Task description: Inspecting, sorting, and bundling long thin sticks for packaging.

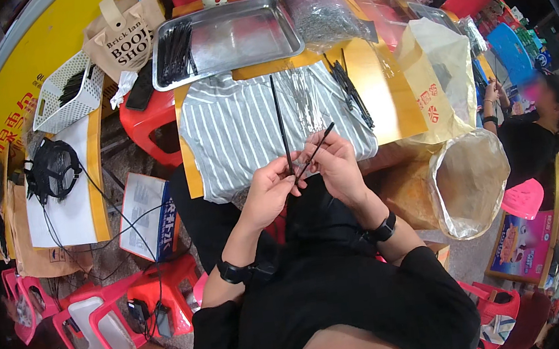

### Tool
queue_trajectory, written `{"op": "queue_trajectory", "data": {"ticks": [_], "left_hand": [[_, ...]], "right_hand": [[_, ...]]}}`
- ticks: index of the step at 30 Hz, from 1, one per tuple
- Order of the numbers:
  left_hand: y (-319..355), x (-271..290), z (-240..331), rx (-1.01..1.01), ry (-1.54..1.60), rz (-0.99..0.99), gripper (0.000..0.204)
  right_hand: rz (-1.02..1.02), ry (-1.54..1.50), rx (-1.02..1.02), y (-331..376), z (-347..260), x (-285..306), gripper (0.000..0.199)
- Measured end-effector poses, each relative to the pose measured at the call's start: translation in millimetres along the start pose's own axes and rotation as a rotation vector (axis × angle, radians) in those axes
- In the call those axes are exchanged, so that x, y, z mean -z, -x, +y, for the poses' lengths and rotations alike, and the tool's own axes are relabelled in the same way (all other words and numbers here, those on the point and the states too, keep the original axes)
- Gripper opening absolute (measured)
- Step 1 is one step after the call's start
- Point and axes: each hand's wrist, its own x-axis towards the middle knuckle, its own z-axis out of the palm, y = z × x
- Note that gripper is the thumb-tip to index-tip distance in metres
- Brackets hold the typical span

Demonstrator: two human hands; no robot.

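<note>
My left hand (271,190) is closed on a long thin black stick (279,119), straw-like, which stands nearly upright from the fingers. My right hand (338,166) pinches a second thin black stick (322,138), tilted up to the right, its lower end meeting the left fingertips. Both hands are at the near edge of a grey-and-white striped cloth (226,132) spread on the table. Thin clear plastic sleeves (305,96) lie on the cloth beyond my hands. To their right is a loose bunch of black sticks (350,90).
A metal tray (243,34) with more black sticks stands at the back, beside a bulging clear plastic bag (326,10). An open-mouthed sack (471,183) is at the right. A white basket (70,95) and red stool (149,124) are left. Another person (530,139) sits far right.
</note>
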Motion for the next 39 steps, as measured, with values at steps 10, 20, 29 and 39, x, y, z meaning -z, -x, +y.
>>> {"op": "queue_trajectory", "data": {"ticks": [10,20,29,39], "left_hand": [[5,0,1,-0.058,-0.067,0.038,0.043],[4,2,4,-0.008,0.121,0.034,0.042],[5,1,4,-0.002,0.174,0.064,0.041],[6,6,2,0.027,0.086,0.035,0.04]], "right_hand": [[0.042,-0.166,-0.009,8,12,-11,0.006],[0.011,-0.23,0.004,9,12,-13,0.005],[0.019,-0.265,0.012,9,14,-14,0.005],[0.034,0.183,0.119,3,-8,-7,0.004]]}}
